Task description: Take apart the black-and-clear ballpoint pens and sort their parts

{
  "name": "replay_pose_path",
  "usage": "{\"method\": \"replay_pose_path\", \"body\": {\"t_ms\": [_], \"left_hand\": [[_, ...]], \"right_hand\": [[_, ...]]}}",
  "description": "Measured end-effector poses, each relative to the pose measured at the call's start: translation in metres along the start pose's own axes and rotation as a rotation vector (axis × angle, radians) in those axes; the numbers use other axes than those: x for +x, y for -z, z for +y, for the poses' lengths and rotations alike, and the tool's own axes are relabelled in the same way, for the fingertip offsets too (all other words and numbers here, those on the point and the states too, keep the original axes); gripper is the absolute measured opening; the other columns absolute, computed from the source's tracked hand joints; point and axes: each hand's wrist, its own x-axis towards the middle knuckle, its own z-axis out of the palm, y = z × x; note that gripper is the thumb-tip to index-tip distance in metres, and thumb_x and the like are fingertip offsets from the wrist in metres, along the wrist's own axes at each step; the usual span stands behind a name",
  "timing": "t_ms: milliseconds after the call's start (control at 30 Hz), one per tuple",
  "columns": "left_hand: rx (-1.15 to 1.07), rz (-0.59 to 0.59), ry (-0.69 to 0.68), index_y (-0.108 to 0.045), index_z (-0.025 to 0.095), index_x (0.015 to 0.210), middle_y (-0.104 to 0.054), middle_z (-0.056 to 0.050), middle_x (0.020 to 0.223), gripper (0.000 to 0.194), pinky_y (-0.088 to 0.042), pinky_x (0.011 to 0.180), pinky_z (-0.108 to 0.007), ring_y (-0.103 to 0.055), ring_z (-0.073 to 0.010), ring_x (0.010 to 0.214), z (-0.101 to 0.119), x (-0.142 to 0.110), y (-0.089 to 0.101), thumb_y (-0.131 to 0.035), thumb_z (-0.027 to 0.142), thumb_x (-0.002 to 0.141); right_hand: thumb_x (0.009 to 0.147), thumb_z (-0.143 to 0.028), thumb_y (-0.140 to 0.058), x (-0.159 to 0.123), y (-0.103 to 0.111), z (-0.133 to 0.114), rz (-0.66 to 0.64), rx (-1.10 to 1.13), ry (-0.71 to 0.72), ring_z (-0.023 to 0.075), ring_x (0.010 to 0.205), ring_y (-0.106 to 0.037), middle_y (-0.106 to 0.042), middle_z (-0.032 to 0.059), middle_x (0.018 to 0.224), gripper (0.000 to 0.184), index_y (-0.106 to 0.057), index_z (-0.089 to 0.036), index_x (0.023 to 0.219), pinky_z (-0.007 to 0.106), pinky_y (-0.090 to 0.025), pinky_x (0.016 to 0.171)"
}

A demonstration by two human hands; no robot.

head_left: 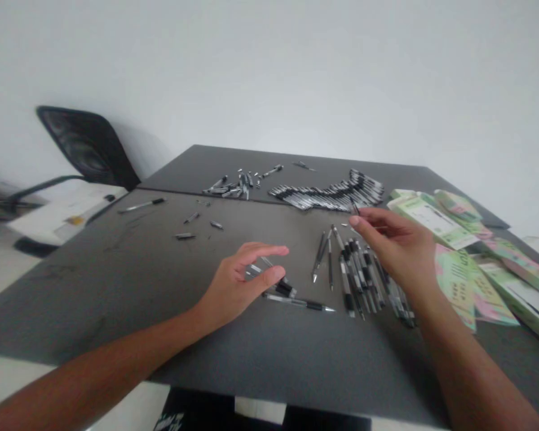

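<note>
Hands (240,281) (397,248) above pens (354,275), green cartons (431,221), seemingly flat

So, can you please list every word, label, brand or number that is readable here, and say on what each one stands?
No text can be read clearly.
Green-and-white cardboard box: printed panel, too blurred to read.
Pink-and-green printed card: small print, too blurred to read.
Black-and-silver plastic pens: no legible marks.
Black cloth below the table edge: white marks, unreadable.

The left hand (239,284) and right hand (397,248) are bare, with slim fingers and short nails; behind the wrists, the left forearm (94,359) and right forearm (467,371) are bare too; a black garment with white print (173,416) shows below.
</note>
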Motion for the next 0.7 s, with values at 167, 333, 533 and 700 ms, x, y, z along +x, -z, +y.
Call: {"method": "replay_pose_path", "body": {"t_ms": [167, 333, 533, 700], "left_hand": [[0.056, 0.019, -0.025, -0.084, 0.030, 0.120, -0.082, -0.005, 0.125, 0.025, -0.052, 0.113, -0.042, -0.072, -0.0247, 0.119, -0.014, 0.001, -0.006, -0.079, 0.036, 0.097], [0.150, 0.017, -0.202, -0.081, 0.028, 0.116, -0.082, -0.006, 0.123, 0.018, -0.052, 0.111, -0.044, -0.072, -0.0251, 0.120, -0.010, 0.004, -0.006, -0.076, 0.030, 0.099], [0.298, 0.095, -0.438, -0.080, 0.025, 0.113, -0.080, -0.006, 0.119, 0.017, -0.048, 0.109, -0.046, -0.070, -0.0249, 0.115, -0.003, 0.007, -0.002, -0.078, 0.024, 0.097], [0.276, 0.196, -0.493, -0.078, 0.025, 0.114, -0.078, -0.006, 0.112, 0.014, -0.049, 0.104, -0.042, -0.068, -0.0238, 0.110, -0.002, 0.010, 0.005, -0.073, 0.027, 0.101]], "right_hand": [[0.089, -0.054, -0.082, 0.026, 0.020, 0.043, -0.014, -0.422, 0.070, 0.0281, 0.083, -0.076, -0.086, 0.0077, 0.097, 0.034, -0.088, -0.026, 0.108, 0.044, -0.058, 0.082], [0.096, -0.045, -0.074, 0.030, 0.015, 0.068, -0.150, -0.564, 0.243, 0.0332, 0.101, -0.078, -0.086, 0.0115, 0.108, 0.028, -0.088, -0.022, 0.103, 0.046, -0.057, 0.093], [0.101, -0.040, -0.068, 0.027, 0.000, 0.070, -0.235, -0.549, 0.396, 0.0335, 0.104, -0.077, -0.085, 0.0126, 0.109, 0.027, -0.086, -0.019, 0.103, 0.047, -0.055, 0.100], [0.099, -0.036, -0.073, 0.033, -0.029, 0.047, -0.358, -0.539, 0.502, 0.0326, 0.107, -0.076, -0.085, 0.0114, 0.110, 0.020, -0.086, -0.021, 0.103, 0.046, -0.054, 0.102]]}}
